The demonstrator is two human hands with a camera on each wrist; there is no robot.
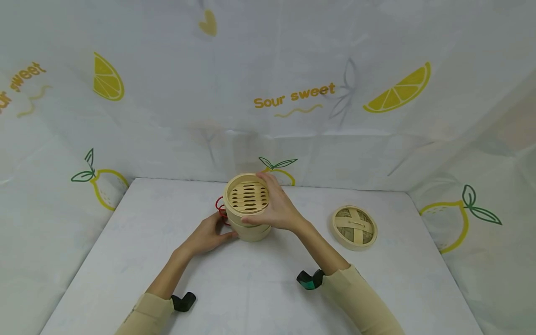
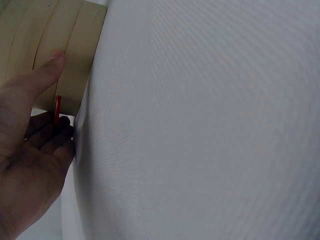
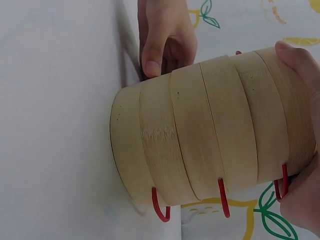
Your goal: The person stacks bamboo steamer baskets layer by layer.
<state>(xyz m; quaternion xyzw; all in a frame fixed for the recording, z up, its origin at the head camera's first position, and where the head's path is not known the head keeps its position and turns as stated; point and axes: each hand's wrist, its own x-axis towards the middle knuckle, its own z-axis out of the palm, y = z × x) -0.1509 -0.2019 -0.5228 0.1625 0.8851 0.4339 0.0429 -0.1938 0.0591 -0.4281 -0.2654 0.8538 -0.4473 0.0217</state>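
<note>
A stack of three round bamboo steamer baskets (image 1: 251,233) stands on the white table, with red cord loops on its sides. The top basket (image 1: 249,197) shows a slatted floor with nothing on it. My right hand (image 1: 281,207) grips this top basket from the right, thumb on the near side and fingers over the far rim. Low at the left, my left hand (image 1: 207,236) holds the stack. Its thumb lies against the bamboo wall (image 2: 80,55) in the left wrist view, and its fingers are beside a red loop (image 2: 57,110).
A round woven bamboo lid (image 1: 355,228) lies on the table (image 1: 402,279) to the right of the stack. Behind the table hangs a white cloth (image 1: 184,102) printed with lemons and lettering. Both wrists wear dark straps with small devices.
</note>
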